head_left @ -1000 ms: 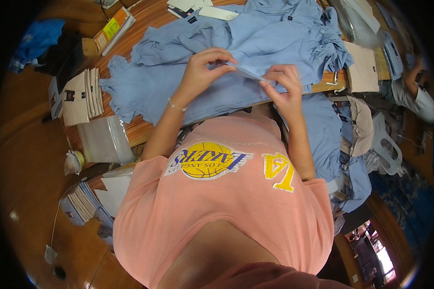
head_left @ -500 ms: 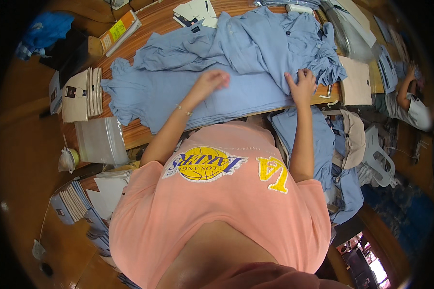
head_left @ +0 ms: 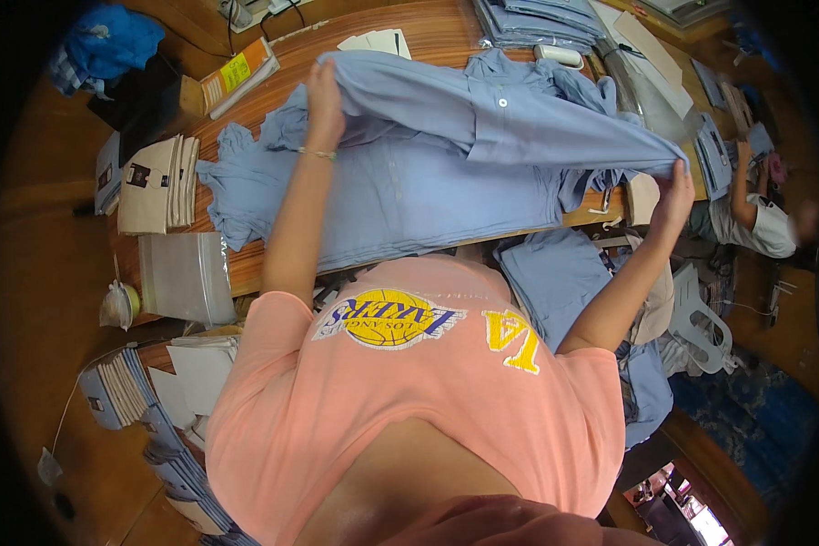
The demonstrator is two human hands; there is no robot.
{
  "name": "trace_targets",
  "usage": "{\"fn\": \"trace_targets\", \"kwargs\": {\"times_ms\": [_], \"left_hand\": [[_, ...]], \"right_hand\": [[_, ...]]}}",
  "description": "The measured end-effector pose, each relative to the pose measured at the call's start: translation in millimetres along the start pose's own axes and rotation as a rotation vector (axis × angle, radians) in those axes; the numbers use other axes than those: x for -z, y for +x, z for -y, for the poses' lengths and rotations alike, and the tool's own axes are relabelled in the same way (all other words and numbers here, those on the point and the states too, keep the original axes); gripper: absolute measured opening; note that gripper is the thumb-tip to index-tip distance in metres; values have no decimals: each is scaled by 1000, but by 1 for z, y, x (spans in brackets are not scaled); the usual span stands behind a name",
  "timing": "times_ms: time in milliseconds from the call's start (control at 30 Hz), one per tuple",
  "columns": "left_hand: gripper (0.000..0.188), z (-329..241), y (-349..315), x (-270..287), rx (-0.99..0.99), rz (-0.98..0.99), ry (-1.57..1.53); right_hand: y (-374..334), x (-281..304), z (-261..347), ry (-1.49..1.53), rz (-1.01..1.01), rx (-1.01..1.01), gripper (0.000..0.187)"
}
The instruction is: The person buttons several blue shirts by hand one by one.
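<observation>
A light blue shirt (head_left: 419,100) with a buttoned placket is stretched out above the table, held at both ends. My left hand (head_left: 326,107) is closed on its left end, at the far side of the pile. At the far right, my right hand (head_left: 672,202) pinches the other end, which tapers to a corner. Under the lifted shirt lie more light blue shirts (head_left: 364,209), spread flat in a layered stack. Their gathered parts bunch up at the left and right, and the raised cloth hides some of the stack.
Folded beige garments (head_left: 155,187) and clear plastic bags (head_left: 187,278) lie at the left of the wooden table (head_left: 237,136). White cards (head_left: 378,43) and bagged blue garments (head_left: 537,23) are at the back. Loose blue clothes (head_left: 555,273) sit near my right side. Another person (head_left: 760,218) is at far right.
Both hands have taken hold of the top shirt and lifted it off the pile. My left hand went up and left, my right hand outward to the right, drawing the cloth wide.
</observation>
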State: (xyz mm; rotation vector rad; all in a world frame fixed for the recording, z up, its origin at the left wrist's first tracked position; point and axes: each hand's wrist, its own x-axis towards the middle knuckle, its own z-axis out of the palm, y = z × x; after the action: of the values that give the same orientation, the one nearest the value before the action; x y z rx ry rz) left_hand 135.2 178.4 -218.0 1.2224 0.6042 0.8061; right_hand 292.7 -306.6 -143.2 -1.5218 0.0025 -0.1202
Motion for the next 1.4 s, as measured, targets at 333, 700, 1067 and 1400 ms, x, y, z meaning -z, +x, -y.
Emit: {"fn": "trace_targets", "kwargs": {"times_ms": [333, 700, 1067, 1400], "left_hand": [[31, 30, -12, 52, 438, 528, 509], [34, 21, -3, 17, -52, 482, 1070], [15, -107, -5, 65, -400, 159, 271], [32, -113, 95, 45, -174, 357, -15]], "right_hand": [[-40, -5, -71, 494, 191, -429, 40], [-81, 19, -142, -383, 272, -255, 45], [-79, 58, -31, 352, 100, -60, 46], [46, -1, 32, -215, 195, 139, 47]]}}
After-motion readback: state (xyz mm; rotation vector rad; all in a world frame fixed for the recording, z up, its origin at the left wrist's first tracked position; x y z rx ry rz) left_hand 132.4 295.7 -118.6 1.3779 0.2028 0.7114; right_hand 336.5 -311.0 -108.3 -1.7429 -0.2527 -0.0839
